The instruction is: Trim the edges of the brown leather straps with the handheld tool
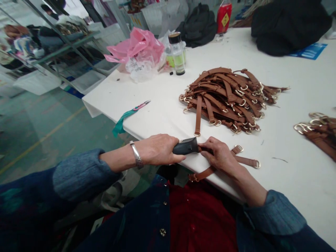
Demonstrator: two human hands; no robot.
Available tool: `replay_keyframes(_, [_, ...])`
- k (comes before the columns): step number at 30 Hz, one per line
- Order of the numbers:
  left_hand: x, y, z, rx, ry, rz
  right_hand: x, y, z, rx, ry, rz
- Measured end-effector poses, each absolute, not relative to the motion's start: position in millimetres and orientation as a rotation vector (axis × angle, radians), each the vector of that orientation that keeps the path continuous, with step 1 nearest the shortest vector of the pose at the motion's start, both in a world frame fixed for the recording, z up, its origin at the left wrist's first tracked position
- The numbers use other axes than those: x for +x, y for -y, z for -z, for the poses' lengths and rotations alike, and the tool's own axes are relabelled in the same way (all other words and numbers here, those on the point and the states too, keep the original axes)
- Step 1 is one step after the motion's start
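Note:
My left hand [162, 149] is wrapped round a black tool [187, 146] at the table's near edge. What the tool is, I cannot tell. At its right end my right hand [216, 152] pinches a brown leather strap [204, 174], whose buckle end hangs over the edge. Two strap ends with gold rings, one of them a strap end [248, 161] pointing right, lie beyond my right wrist. A large pile of brown straps [225, 99] with gold-coloured rings rests on the white table [157, 112] ahead of my hands.
Pink-handled snips [140, 106] with a green cloth lie at the left edge. Behind are a pink bag [139, 45], a glass bottle [177, 56], a red bottle [224, 17] and black cloth [288, 26]. More straps [321, 134] lie far right.

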State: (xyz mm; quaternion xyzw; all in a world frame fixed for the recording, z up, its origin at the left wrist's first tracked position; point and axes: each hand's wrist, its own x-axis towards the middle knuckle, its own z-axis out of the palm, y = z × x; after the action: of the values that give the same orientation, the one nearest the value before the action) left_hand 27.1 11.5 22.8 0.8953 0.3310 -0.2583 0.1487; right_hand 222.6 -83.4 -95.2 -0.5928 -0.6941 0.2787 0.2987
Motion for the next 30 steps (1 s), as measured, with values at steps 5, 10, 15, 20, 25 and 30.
replay_keyframes(5, [22.1, -13.6, -26.4, 2.559, -0.945, 0.783, 222.3, 83.9, 96.2, -1.560, 1.862, -0.732])
replay_keyframes(10, [34.7, -11.7, -23.2, 2.595, -0.895, 0.737, 223.4, 83.1, 100.0, -1.557, 1.830, -0.734])
replay_keyframes(15, [20.7, -17.2, -23.6, 2.504, -0.920, 0.718, 222.8, 83.2, 96.8, -1.548, 1.845, -0.748])
replay_keyframes(20, [27.9, -10.6, -22.4, 2.540, -0.926, 0.713, 223.5, 82.6, 97.8, -1.563, 1.817, -0.773])
replay_keyframes(25, [29.7, -15.3, -13.5, 2.448, -0.919, 0.598, 223.9, 83.8, 97.7, -1.577, 1.805, -0.782])
replay_keyframes(30, [-1.7, -45.2, -16.2, 2.136, -1.135, 0.580, 222.5, 84.9, 95.9, -1.579, 1.823, -0.757])
